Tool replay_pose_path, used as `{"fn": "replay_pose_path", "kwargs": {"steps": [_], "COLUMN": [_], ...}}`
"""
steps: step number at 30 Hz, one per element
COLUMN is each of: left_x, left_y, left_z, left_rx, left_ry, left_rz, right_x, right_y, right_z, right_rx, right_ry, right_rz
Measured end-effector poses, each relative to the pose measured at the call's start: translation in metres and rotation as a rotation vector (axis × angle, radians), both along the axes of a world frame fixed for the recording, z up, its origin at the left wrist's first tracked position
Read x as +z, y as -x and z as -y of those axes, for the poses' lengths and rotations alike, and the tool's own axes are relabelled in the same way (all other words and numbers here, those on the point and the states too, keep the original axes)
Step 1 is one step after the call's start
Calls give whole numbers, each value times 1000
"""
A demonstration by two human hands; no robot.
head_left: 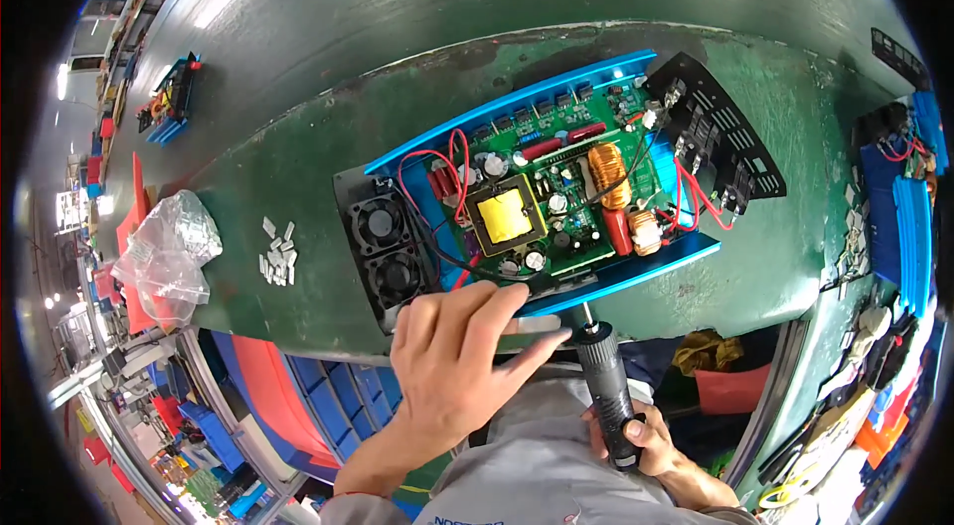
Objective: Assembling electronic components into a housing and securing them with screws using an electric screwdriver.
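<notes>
An opened electronic device with a blue metal case [621, 282] lies tilted on the green bench. A green circuit board [571, 197] fills it, bearing a yellow transformer [505, 215] and copper-wound coils [609, 175]. My left hand [452, 356] is at the near left edge of the case, fingers stretched forward and thumb spread apart. A pale strip [532, 324] shows by its thumb; I cannot tell whether the hand touches it. My right hand [646, 441] grips the lower end of a black electric screwdriver [608, 381]. Its bit points up at the case's near side wall.
A black panel with two fans [383, 247] sits at the case's left end, a slotted black panel [725, 138] at its right. Small white pieces [278, 255] and a clear plastic bag [169, 257] lie left. Blue case parts [909, 227] stand far right.
</notes>
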State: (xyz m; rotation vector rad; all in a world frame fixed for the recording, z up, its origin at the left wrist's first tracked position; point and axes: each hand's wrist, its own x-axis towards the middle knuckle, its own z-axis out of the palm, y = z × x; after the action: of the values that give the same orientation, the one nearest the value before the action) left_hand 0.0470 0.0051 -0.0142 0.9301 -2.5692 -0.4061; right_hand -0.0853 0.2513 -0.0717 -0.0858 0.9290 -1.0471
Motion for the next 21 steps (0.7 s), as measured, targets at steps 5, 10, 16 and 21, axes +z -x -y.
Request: {"fn": "replay_pose_path", "kwargs": {"steps": [5, 10, 16, 21], "left_x": [-20, -17, 2, 8], "left_y": [-9, -12, -24, -24], "left_z": [5, 6, 2, -9], "left_rx": [-15, -28, 136, 225], "left_ry": [90, 58, -39, -143], "left_rz": [-77, -80, -6, 11], "right_x": [2, 4, 5, 4], "right_y": [-1, -4, 2, 1], "right_z": [1, 6, 4, 4], "right_rx": [-7, -5, 5, 11], "right_ry": [13, -35, -15, 20], "right_rz": [-10, -79, -29, -18]}}
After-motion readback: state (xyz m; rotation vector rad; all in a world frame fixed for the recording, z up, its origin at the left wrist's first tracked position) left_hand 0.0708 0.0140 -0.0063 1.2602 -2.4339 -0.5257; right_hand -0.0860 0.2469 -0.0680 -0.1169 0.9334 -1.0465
